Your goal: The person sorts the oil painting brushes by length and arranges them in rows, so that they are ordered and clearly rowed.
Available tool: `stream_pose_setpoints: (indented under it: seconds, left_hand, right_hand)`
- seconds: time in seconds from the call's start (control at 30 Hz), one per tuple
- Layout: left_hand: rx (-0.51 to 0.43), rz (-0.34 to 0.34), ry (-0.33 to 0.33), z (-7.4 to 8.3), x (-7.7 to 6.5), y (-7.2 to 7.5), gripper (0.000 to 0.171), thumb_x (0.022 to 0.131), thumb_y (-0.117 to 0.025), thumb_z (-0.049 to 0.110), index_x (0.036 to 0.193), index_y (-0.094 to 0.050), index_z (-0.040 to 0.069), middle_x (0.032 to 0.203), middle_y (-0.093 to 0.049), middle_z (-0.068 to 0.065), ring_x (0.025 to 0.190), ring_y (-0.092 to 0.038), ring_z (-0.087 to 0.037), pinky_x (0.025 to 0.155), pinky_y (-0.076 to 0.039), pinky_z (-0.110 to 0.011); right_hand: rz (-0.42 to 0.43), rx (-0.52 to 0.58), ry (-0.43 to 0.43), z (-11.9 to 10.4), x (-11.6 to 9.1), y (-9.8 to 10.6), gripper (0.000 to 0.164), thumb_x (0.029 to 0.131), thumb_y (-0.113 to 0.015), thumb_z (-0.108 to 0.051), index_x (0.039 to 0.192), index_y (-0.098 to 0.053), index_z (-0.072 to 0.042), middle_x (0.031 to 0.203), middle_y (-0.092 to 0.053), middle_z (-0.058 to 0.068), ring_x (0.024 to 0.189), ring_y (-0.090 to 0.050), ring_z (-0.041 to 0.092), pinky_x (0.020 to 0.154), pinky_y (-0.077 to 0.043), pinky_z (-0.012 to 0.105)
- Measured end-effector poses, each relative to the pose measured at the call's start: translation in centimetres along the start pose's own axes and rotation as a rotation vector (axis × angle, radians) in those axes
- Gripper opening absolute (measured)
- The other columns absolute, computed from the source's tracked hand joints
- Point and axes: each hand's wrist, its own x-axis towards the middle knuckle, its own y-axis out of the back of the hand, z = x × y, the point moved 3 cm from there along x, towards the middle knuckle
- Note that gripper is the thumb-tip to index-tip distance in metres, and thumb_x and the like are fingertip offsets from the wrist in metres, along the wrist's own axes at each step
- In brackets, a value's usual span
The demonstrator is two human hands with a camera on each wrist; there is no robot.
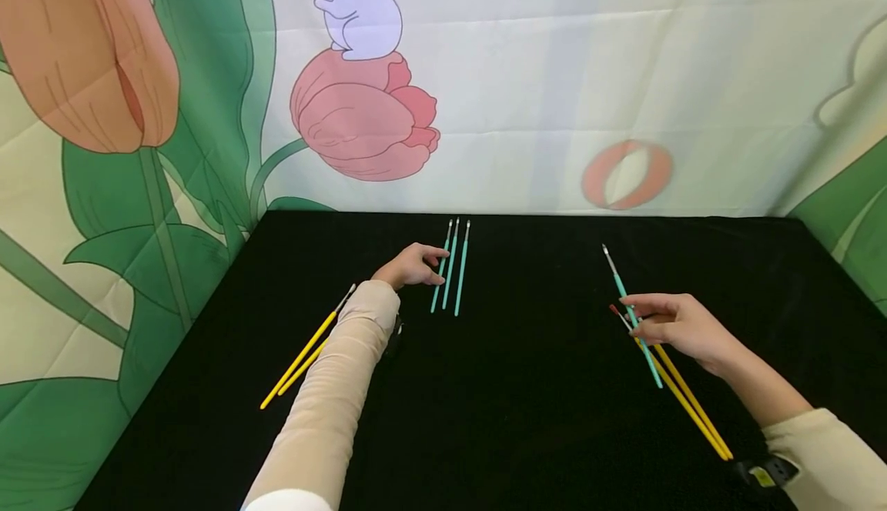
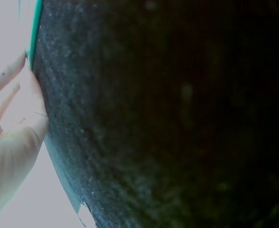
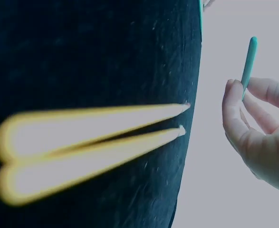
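Observation:
Three turquoise paintbrushes lie side by side at the back middle of the black table. My left hand [image 1: 412, 266] reaches over to the leftmost paintbrush [image 1: 436, 295], thumb and index finger pinching its handle. Beside that one lie the middle paintbrush [image 1: 450, 271] and the right paintbrush [image 1: 461, 276]. In the left wrist view the fingertips meet at a turquoise handle [image 2: 36, 23]. On the right, my right hand [image 1: 675, 322] holds another turquoise paintbrush [image 1: 651, 366] between thumb and fingers, its bristles pointing up and away; the handle end [image 3: 249, 59] shows in the right wrist view.
Two yellow paintbrushes [image 1: 299, 359] lie at the left, partly hidden by the left sleeve. Below the right hand lies another pair of yellow paintbrushes [image 1: 700, 415], one with a red tip. A printed cloth [image 1: 513, 111] hangs behind the black table [image 1: 527, 419].

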Motion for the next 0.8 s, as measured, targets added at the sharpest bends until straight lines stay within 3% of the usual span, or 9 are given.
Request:
stream_pose_setpoints:
  seconds: [0.37,0.8]
  left_hand:
    - [-0.010,0.024,0.005,-0.3,0.1,-0.1,0.055,0.081,-0.067,0.004,0.132,-0.048,0.011,0.118,-0.049,-0.016,0.083,-0.056,-0.018,0.074,-0.045,-0.029]
    - [-0.035,0.027,0.010,-0.1,-0.1,-0.1,0.055,0.081,-0.066,0.003,0.133,-0.048,0.011,0.117,-0.047,-0.016,0.088,-0.060,-0.024,0.079,-0.048,-0.032]
  right_hand:
    - [-0.004,0.020,0.029,-1.6,1.7,-1.1,0.048,0.088,-0.052,-0.003,0.132,-0.037,0.009,0.115,-0.045,0.030,0.090,-0.061,0.017,0.072,-0.050,0.037]
    - [0.011,0.078,0.047,-2.8,3.0,-1.9,0.047,0.089,-0.050,0.000,0.132,-0.037,0.010,0.116,-0.043,0.031,0.091,-0.060,0.016,0.076,-0.051,0.034]
